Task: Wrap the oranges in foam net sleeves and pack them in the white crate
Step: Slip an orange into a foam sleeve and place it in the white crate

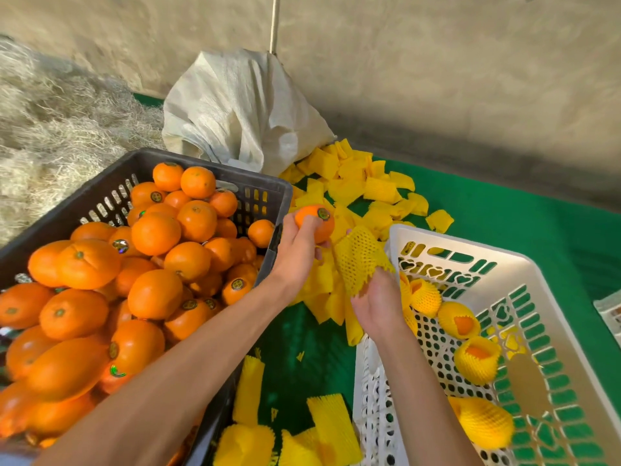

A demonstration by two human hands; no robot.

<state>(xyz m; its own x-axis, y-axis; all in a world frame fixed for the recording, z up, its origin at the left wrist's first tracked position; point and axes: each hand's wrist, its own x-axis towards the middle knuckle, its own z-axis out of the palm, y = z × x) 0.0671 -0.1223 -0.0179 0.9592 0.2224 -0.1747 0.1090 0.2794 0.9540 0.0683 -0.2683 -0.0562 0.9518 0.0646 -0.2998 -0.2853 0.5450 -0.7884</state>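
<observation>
My left hand [297, 250] grips a stickered orange [316, 220] from below, just right of the black crate [188, 164] heaped with bare oranges [154, 260]. Right beside the orange, my right hand [378, 302] has its fingers inside a stretched yellow foam net sleeve [359, 258], whose mouth faces the fruit. On the right stands the white crate [450, 245] holding several sleeved oranges [477, 359]. Loose yellow sleeves [363, 186] lie scattered on the green cloth between and behind the crates.
A white woven sack [242, 109] leans against the wall behind the black crate. Straw [50, 122] covers the ground at the left. More flat sleeves [332, 428] lie near the bottom between the crates. A thin pole [275, 21] stands against the wall.
</observation>
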